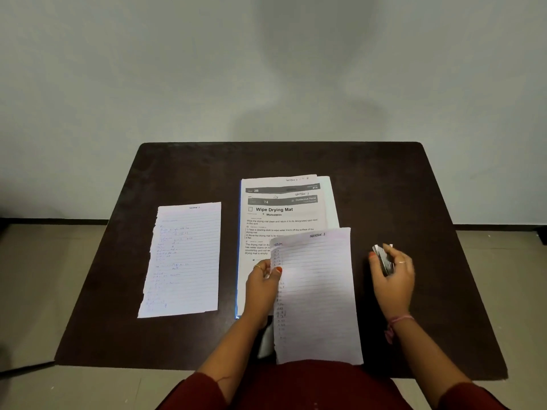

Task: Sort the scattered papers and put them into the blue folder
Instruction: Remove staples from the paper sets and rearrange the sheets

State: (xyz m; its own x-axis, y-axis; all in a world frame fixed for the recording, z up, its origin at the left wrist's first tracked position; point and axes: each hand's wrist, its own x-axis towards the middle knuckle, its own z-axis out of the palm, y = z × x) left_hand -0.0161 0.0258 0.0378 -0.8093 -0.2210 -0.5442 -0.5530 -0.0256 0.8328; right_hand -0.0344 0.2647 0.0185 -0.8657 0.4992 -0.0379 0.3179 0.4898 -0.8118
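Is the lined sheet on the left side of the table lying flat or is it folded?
Flat and spread out. The lined sheet lies alone on the table, its whole face showing, with no fold visible; neither hand touches it.

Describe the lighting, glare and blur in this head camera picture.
Head view: soft shadows fall on the wall behind the table; the lined sheet the left hand holds washes out near the thumb; the right hand and its small shiny object are motion-blurred; wide-angle lens bows the table's edges.
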